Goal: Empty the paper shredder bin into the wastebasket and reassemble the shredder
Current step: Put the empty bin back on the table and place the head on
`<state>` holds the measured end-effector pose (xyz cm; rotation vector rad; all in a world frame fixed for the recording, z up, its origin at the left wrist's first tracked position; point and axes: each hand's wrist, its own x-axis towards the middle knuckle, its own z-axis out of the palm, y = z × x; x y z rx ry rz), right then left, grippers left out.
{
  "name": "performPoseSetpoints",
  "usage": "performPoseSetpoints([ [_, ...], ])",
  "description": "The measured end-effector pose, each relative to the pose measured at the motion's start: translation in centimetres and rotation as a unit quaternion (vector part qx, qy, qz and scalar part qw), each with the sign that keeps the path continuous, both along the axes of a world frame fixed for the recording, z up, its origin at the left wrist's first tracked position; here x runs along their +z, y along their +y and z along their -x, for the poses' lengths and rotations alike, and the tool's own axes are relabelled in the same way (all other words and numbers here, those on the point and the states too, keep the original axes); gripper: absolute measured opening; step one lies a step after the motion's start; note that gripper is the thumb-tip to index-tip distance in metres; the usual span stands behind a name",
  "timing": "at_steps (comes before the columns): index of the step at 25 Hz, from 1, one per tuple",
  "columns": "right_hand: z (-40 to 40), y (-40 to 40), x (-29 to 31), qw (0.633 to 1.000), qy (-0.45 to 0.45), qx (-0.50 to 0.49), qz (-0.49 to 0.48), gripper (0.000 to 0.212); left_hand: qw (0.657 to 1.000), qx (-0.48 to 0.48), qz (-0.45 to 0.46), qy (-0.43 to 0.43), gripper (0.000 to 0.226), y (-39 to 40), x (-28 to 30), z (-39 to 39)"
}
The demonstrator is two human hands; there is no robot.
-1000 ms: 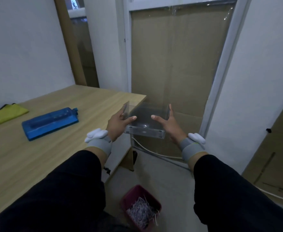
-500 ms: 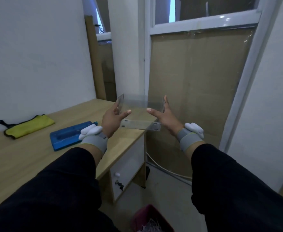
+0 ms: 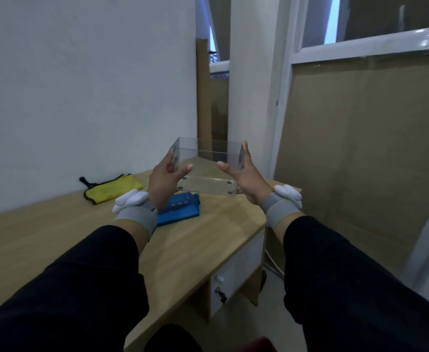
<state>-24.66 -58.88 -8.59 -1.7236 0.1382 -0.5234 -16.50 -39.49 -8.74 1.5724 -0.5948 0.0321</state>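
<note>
Shredder bin [image 3: 208, 171], a clear plastic box with its open side up, was held in the air between both hands above the far corner of the counter [image 3: 56, 240], touching nothing else. It looked empty inside.

Nearest the camera, two black sleeves [image 3: 86, 280] reached forward, and a sliver of a dark red wastebasket [image 3: 261, 344] showed at the bottom edge, on the floor below the arms. Each wrist wore a grey band [image 3: 137, 216] with a white piece on its outer side.

Beyond the wrists, the left hand [image 3: 163, 181] lay against the bin's left wall, thumb stretched along the near face, its grip grasping that side of the bin. The right hand [image 3: 244, 177] mirrored it on the right wall, fingers straight up along the side and thumb pointing inward across the near face, grasping the other side. The bin's thicker base plate, with small screws at the corners, faced the camera between the two thumbs.

Under and just past the left wrist, a blue shredder head [image 3: 180, 208] lay flat on the counter, partly hidden by the hand. Farther left, near the wall, lay a yellow cloth [image 3: 111, 188] with a black edge. A white drawer [image 3: 236, 270] with a small knob sat under the counter's right end.

Behind everything stood a white wall [image 3: 81, 85] and a window frame backed with brown cardboard [image 3: 360, 148].
</note>
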Motion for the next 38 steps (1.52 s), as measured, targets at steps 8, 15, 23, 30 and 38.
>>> performPoseSetpoints([
  [8, -6.3, 7.0, 0.5, 0.994, -0.009, 0.106, -0.015, 0.113, 0.996, 0.081, 0.032, 0.0, 0.069, 7.8, 0.2, -2.1],
  [15, -10.6, 14.2, 0.2, 0.98, -0.004, 0.198, -0.02, 0.117, 0.984, 0.174, 0.028, -0.006, 0.072, 15.5, -0.6, -3.5],
  [23, -13.9, 21.6, -0.7, 0.959, 0.012, 0.28, -0.034, 0.112, 0.967, 0.255, 0.018, 0.003, 0.071, 22.9, -1.8, -3.4],
  [30, -15.7, 26.7, -3.1, 0.954, 0.012, 0.3, -0.009, 0.108, 0.948, 0.316, 0.027, 0.004, 0.068, 27.0, -3.8, -2.8],
  [38, -17.5, 31.9, -6.0, 0.939, 0.028, 0.343, -0.005, 0.115, 0.923, 0.383, 0.029, 0.01, 0.072, 31.1, -6.2, -2.1],
])
